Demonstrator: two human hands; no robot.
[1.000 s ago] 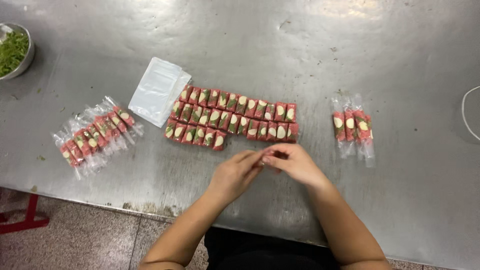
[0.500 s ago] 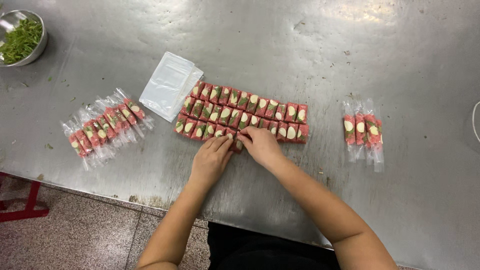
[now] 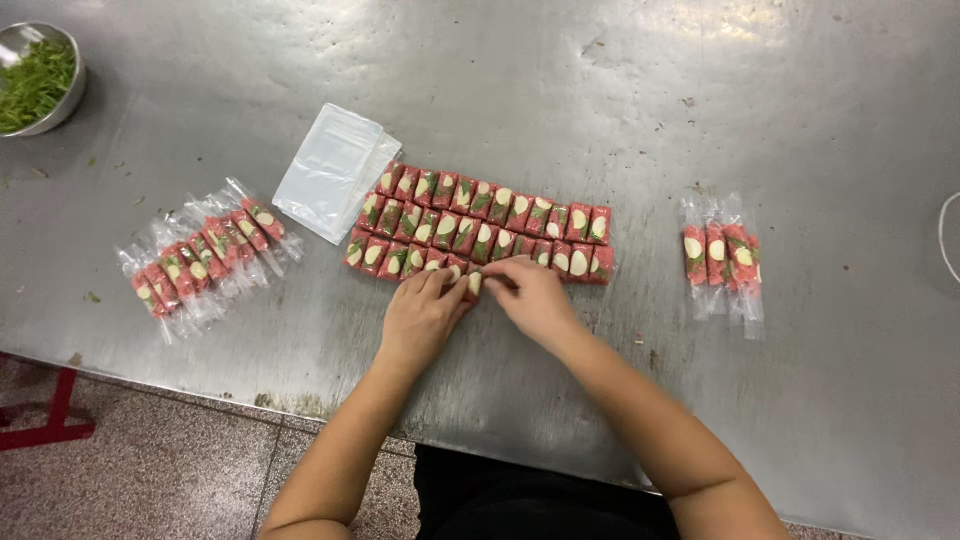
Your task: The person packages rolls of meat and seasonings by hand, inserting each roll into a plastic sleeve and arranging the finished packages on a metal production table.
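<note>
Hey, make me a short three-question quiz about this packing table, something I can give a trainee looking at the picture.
1. True or false: the round metal bowl of chopped greens sits at the table's far left corner.
2. Which lies closest to the flat stack of empty clear plastic bags? A) the block of unwrapped red rectangular pieces with pale oval tops B) the small group of bagged red pieces on the right
3. Fill in: the left hand and right hand meet at the block's ____ edge.

Key: 1 true; 2 A; 3 near (front).
</note>
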